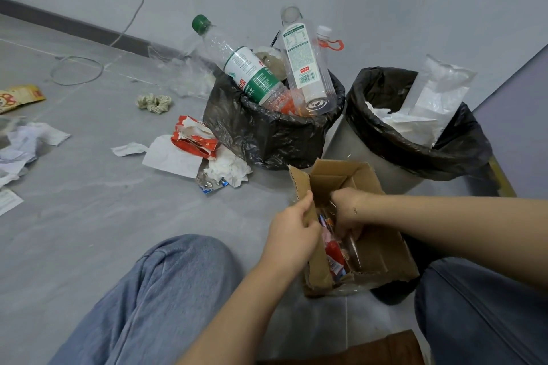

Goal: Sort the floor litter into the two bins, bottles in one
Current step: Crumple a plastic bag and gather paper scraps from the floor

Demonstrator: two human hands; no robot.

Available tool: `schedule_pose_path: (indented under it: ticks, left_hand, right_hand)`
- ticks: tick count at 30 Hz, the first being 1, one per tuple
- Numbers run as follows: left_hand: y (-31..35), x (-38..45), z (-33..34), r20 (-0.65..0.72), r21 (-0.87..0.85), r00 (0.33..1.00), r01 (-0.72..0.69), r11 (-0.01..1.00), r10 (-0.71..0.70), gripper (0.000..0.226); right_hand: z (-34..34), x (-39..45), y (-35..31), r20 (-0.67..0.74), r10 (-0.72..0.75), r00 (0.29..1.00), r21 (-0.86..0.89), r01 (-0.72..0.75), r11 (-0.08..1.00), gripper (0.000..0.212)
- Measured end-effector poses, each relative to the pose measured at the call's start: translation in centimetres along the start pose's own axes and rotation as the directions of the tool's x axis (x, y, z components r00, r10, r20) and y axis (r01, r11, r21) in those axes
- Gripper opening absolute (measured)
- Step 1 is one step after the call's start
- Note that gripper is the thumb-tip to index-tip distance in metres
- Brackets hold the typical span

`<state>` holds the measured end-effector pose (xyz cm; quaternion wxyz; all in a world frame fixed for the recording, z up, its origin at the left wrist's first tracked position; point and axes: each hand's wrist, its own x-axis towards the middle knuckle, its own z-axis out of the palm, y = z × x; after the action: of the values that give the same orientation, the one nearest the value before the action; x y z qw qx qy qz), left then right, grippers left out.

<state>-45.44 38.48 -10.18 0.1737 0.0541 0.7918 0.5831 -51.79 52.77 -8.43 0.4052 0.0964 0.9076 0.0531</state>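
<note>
A brown cardboard box (376, 249) sits on the floor between my knees, open at the top. My left hand (292, 234) grips the box's left flap. My right hand (348, 210) reaches inside and holds a clear plastic bottle (351, 243) lying among colourful wrappers (335, 258). Behind the box stand two bins lined with black bags. The left bin (267, 133) holds several plastic bottles, one with a green cap (237, 59) and one with a white label (305, 62). The right bin (444, 154) holds white paper and a clear plastic bag (436, 92).
Litter lies on the grey floor to the left: a red and white wrapper (192, 139), white paper sheets (169, 157), crumpled tissue (228, 170), a small knotted cloth (154, 102), crumpled papers (23, 142) and a yellow packet (17, 96). A cable (77, 71) loops near the wall.
</note>
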Motion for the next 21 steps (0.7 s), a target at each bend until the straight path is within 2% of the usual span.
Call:
schedule_pose_path:
  ticks: [2, 4, 9, 11, 13, 17, 21]
  left_hand:
    - [-0.1, -0.1, 0.4, 0.005, 0.012, 1.000, -0.005, 1.000, 0.005, 0.062]
    - [0.0, -0.3, 0.7, -0.002, 0.019, 1.000, -0.013, 1.000, 0.013, 0.062]
    - [-0.6, 0.0, 0.0, -0.010, -0.025, 1.000, -0.001, 1.000, 0.001, 0.059]
    - [-0.7, 0.5, -0.6, -0.023, -0.064, 1.000, 0.006, 0.998, -0.007, 0.056]
    - [-0.7, 0.9, -1.2, -0.046, -0.121, 0.999, 0.004, 0.993, -0.009, 0.052]
    - [-0.2, 1.2, -2.6, -0.098, -0.267, 0.995, -0.015, 0.964, -0.011, 0.043]
    - [-1.0, 2.4, -5.4, -0.272, -0.242, 0.962, -0.042, 0.969, -0.026, 0.038]
  right_hand:
    - [1.5, 0.0, 0.4, -0.073, -0.073, 0.995, -0.126, 0.064, 0.990, 0.077]
    - [2.3, 0.0, 0.8, -0.130, -0.139, 0.982, -0.125, 0.123, 0.985, 0.073]
    - [0.1, -1.7, 1.6, -0.198, -0.170, 0.965, -0.049, 0.163, 0.985, 0.049]
    - [-1.1, -3.4, 2.2, -0.263, -0.246, 0.933, -0.045, 0.243, 0.969, 0.053]
    - [-1.9, -5.2, 3.1, -0.324, -0.353, 0.878, -0.047, 0.357, 0.933, 0.055]
    - [-2.6, -7.2, 4.2, -0.374, -0.590, 0.716, -0.215, 0.552, 0.806, 0.038]
    - [-3.6, -7.1, 3.5, -0.484, -0.645, 0.591, -0.210, 0.638, 0.741, 0.029]
